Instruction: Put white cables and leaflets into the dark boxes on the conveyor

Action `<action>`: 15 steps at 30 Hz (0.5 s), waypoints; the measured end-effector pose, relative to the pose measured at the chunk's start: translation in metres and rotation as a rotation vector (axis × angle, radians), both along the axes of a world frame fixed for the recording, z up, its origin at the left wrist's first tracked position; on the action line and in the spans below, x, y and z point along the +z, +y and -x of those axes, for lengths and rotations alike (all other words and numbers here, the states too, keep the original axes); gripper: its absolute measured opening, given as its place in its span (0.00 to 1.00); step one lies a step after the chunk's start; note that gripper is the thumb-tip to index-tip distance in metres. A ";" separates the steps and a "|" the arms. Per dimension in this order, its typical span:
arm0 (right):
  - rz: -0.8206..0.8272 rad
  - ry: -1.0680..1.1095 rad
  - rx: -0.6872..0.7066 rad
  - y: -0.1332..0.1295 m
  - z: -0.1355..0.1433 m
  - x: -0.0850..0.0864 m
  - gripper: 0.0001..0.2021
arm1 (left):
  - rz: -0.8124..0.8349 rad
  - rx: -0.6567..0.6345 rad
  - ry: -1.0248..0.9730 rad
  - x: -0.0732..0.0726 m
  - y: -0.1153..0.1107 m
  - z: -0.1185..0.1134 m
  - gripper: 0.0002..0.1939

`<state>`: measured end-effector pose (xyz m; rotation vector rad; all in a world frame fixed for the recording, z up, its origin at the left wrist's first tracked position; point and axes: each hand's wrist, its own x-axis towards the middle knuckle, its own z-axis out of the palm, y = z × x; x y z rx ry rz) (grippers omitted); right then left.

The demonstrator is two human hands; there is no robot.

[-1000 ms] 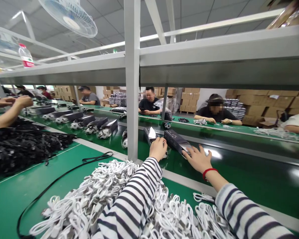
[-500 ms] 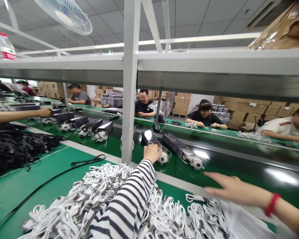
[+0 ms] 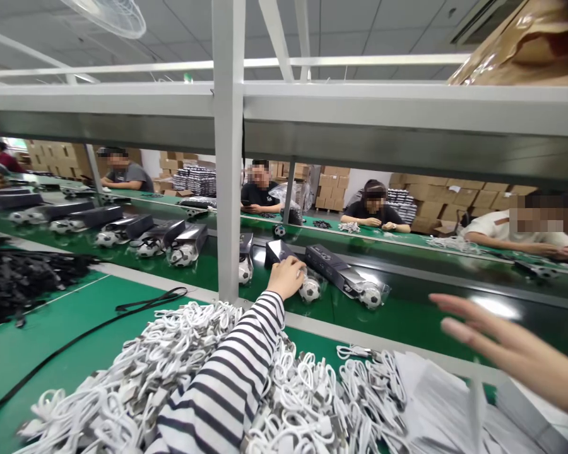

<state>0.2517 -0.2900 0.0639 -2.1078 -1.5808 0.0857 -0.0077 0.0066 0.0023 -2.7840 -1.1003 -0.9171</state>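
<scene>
Far left, at nine o'clock, a heap of black cables (image 3: 23, 277) lies on the green bench (image 3: 66, 334), and one loose black strap (image 3: 123, 315) trails from it toward centre. Along the conveyor belt (image 3: 407, 315) beyond, dark boxes, each with a small football beside it, stand in a row (image 3: 142, 230). At six o'clock a mound of coiled white cables (image 3: 180, 372) fills the near bench. Over it reaches the striped sleeve (image 3: 227, 384), ending in the left hand (image 3: 286, 277) just right of the grey upright post (image 3: 228, 189); its fingers are curled down on the near end of a dark box (image 3: 277, 251), with a football (image 3: 309, 290) touching at its four o'clock. A second box (image 3: 334, 270) and football (image 3: 371, 295) lie just beside, at two o'clock of the hand. At four o'clock of the view the right hand (image 3: 511, 353) hovers above the belt, flat, fingers spread, holding nothing. Other people (image 3: 373, 211) sit across the line at twelve to two o'clock.
</scene>
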 end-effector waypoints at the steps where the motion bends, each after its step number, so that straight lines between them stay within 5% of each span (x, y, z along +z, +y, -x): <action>1: -0.067 0.021 -0.046 -0.002 -0.009 0.008 0.29 | -0.009 -0.008 -0.002 0.002 -0.001 -0.001 0.14; 4: -0.021 0.085 -0.098 -0.011 -0.033 0.005 0.29 | 0.013 -0.127 0.018 0.009 -0.010 -0.006 0.12; 7: 0.275 0.103 -0.098 -0.018 -0.031 -0.032 0.35 | 0.171 -0.420 0.195 0.014 -0.028 -0.017 0.10; 10: 0.385 0.023 -0.061 -0.022 -0.012 -0.072 0.34 | 0.391 -0.669 0.481 0.013 -0.050 -0.031 0.14; 15: 0.319 -0.099 -0.137 -0.027 0.005 -0.088 0.30 | 0.335 -0.742 0.557 0.005 -0.078 -0.047 0.16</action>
